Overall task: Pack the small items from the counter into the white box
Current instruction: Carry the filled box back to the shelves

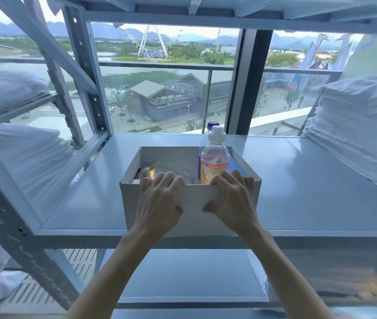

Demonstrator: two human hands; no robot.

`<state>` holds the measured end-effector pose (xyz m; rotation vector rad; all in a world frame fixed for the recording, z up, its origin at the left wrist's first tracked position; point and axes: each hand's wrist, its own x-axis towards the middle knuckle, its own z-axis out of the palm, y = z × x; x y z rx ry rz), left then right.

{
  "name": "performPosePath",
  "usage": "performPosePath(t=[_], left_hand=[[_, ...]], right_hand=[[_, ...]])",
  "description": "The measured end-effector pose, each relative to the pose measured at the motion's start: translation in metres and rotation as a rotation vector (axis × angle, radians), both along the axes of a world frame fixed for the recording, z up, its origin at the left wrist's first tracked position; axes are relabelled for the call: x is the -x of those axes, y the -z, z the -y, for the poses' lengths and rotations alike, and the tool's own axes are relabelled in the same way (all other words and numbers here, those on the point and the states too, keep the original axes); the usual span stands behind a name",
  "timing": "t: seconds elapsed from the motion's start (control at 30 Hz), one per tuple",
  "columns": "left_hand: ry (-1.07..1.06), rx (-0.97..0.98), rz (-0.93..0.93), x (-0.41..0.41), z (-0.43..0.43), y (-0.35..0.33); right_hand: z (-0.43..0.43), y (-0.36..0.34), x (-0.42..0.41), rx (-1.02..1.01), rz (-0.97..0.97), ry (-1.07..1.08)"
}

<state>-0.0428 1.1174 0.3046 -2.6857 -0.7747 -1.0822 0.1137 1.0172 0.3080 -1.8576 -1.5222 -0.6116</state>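
White box (193, 217), standing on the grey shelf (298, 180) with a clear bottle (215, 162), a purple-capped bottle (212, 124) and small packets (147, 172) already inside, is grasped at its near rim by the grip of both the left hand (159, 199) and right hand (231, 199), so packing looks nearly done.

No text legible. The label on the bottle (215, 168), right side of the white box (196, 203), has print too small to read. The sign on the far building (159, 97) is blurred.
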Motion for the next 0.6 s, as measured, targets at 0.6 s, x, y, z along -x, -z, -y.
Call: performPosePath(t=[0.6], left_hand=[[-0.252, 0.051, -0.119, -0.021, 0.092, 0.016]], right_hand=[[0.048, 0.027, -0.038, 0.082, 0.143, -0.197]])
